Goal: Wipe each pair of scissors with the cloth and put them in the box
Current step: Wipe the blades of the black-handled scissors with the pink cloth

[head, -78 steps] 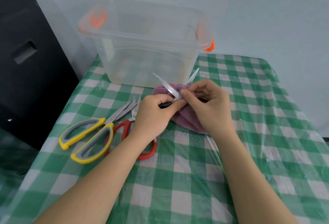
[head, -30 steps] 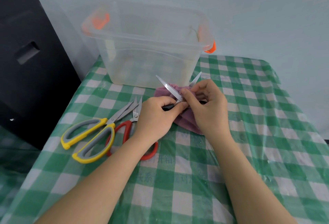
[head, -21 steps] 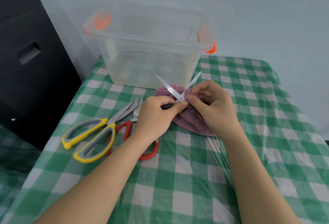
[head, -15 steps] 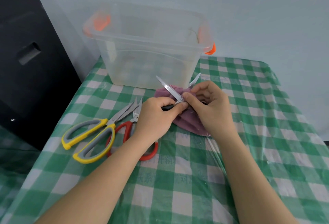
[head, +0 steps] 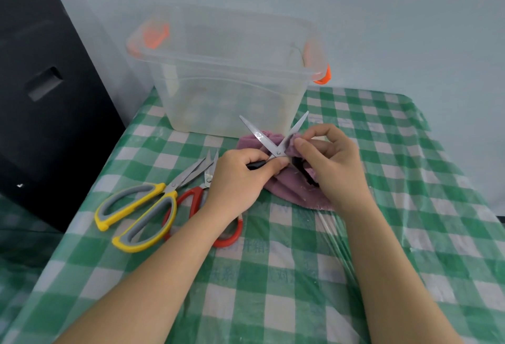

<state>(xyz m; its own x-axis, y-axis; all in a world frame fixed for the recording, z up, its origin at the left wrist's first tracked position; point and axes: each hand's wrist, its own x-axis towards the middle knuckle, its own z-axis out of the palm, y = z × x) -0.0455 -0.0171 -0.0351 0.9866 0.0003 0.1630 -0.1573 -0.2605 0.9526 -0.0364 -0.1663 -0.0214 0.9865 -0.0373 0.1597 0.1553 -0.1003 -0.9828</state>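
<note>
Two bare forearms reach forward over the table (head: 287, 275), which is covered in a green-and-white checked cloth under clear plastic. To the left lie the yellow-handled scissors (head: 142, 210), closed, their long axis running from handles at the near left to tips at the far right. Just beside them, partly under the left wrist, the red-handled scissors (head: 207, 207) lie closed, blades pointing away. Farther on, the left hand (head: 240, 177) grips one black handle of the small scissors (head: 273, 141), its fingers curled round it. These scissors are splayed wide into an X, held just above the purple cloth (head: 289, 188): one blade points up and to the far left, the other up and to the far right, both tips toward the box. The right hand (head: 330, 163) pinches a fold of the cloth against the right-pointing blade near the pivot. The other black handle shows between the hands. Behind the tips stands the clear plastic box (head: 226, 76) with orange latches, open-topped, near the pale wall.
</note>
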